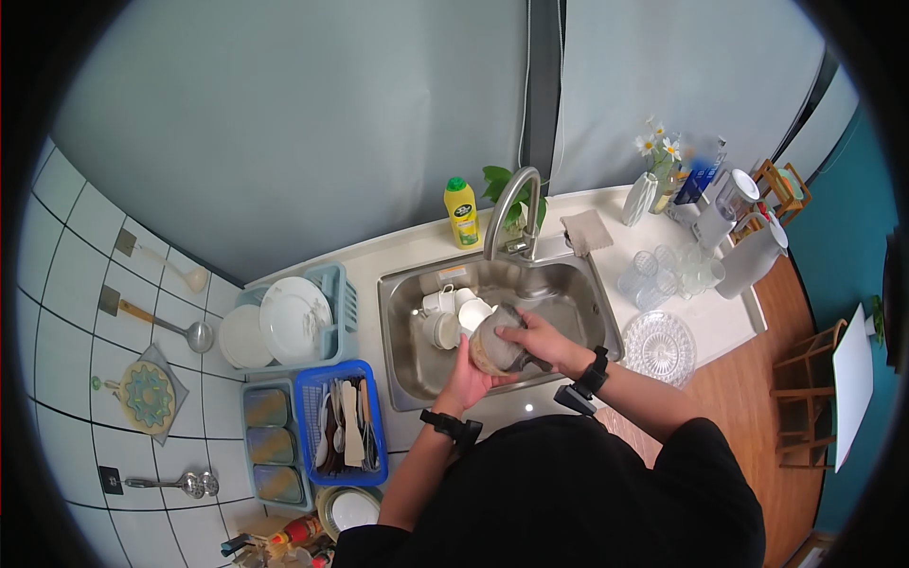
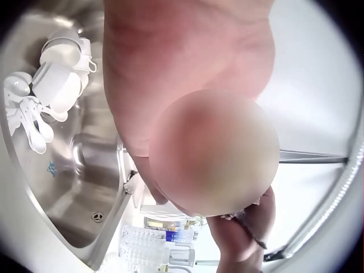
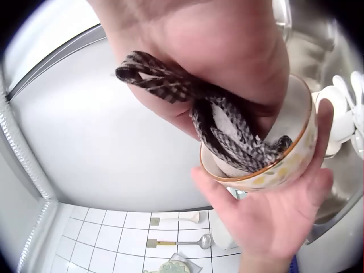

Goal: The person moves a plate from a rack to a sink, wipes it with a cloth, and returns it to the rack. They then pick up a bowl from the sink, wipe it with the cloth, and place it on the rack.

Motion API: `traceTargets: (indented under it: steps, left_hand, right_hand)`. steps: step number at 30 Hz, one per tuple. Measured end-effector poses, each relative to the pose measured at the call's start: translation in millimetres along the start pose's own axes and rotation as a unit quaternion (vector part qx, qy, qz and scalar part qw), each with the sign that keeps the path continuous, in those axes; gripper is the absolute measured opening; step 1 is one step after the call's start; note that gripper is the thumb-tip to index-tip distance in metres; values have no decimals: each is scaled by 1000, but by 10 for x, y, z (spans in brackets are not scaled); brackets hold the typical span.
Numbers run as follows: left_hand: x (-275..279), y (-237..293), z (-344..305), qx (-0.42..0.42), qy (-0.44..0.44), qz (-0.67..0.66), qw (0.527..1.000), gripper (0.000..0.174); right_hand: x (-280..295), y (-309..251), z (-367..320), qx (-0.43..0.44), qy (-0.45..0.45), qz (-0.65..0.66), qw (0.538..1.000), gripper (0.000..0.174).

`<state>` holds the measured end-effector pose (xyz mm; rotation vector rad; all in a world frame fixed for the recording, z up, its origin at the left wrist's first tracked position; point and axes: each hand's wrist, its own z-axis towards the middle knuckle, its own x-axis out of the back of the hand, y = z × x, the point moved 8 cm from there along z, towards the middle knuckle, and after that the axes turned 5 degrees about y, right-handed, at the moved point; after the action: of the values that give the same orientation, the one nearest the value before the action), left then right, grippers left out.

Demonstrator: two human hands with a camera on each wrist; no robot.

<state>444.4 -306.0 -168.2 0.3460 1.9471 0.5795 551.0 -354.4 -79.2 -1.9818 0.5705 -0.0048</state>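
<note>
Over the near side of the sink, my left hand grips a bowl from outside. The bowl has a brown rim and yellow flowers on its wall, and it is tilted. My right hand holds a dark checked cloth, pressed inside the bowl, with a looped end hanging out. Its fingertips are hidden by the cloth and the bowl's wall. In the left wrist view a blurred round patch covers much of the bowl. White cups and white spoons lie in the sink beyond the hands.
The steel sink has a curved faucet behind it. A yellow bottle stands at the back edge. Left are a plate rack and a blue utensil basket. Glasses and a glass plate stand right.
</note>
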Motion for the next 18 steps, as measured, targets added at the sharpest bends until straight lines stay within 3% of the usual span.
traceTargets:
  steps: [2,3,5,7,9,11,13,15,17,18]
  left_hand:
    - [-30,97,-13,-19,23,-11,999,80]
    - [18,130,-21,-21,41,-19,999,81]
    - [68,129,-22,-21,59,-29,998,81]
    - [67,166,-2,-28,75,-32,996,82]
    - [86,146,40,-24,91,-19,995,84]
    - [142,92,116,-27,88,35,995,86]
    - [106,45,125,-25,91,55,994,87]
    - [84,12,126,-26,100,24,994,84]
    - [63,-25,106,-20,99,12,995,80]
    - [99,-30,113,-43,104,16,994,76]
  right_hand:
    - [281,-83,178,268,116,13,956,43]
    - [283,-161,114,266,114,11,957,43]
    - [263,-611,-271,378,229,-242,864,30]
    - [146,-608,-278,390,223,-311,837,24]
    - [-34,-265,-57,223,134,-409,875,31]
    - [-100,-104,86,261,118,-383,878,42]
    - [-243,-189,49,379,120,-388,831,48]
    - [-266,-159,126,364,117,-379,843,48]
    - [-296,-88,201,314,90,-404,854,65]
    - [-301,-71,218,314,90,-404,854,65]
